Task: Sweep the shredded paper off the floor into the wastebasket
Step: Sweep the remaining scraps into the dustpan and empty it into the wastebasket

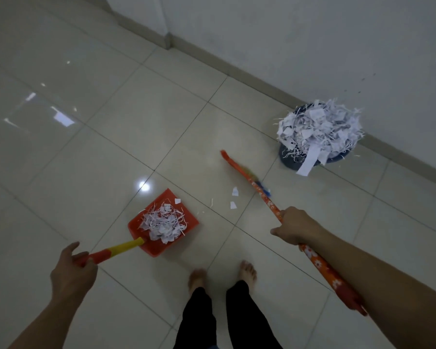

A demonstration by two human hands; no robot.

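the left hand grips the red end of the yellow-and-red handle of an orange dustpan, fingers curled round it, and the pan rests on the pale tiled floor just ahead of the person's bare feet. a mound of shredded paper lies in the pan, heaped toward the handle side, with one small scrap near the pan's far edge. the right hand is closed round the orange flower-printed stick of a broom, which runs from beside the right forearm forward and to the left; the broom head is blurred and sits low over the floor between the dustpan and the wastebasket. a few loose paper scraps lie on the tiles just left of the broom stick, between it and the pan's open edge. the dark blue wastebasket stands against the baseboard of the white wall, to the right and further off, heaped well above its rim with shredded paper, and one long strip hangs down over its front side. black trouser legs show at the bottom.
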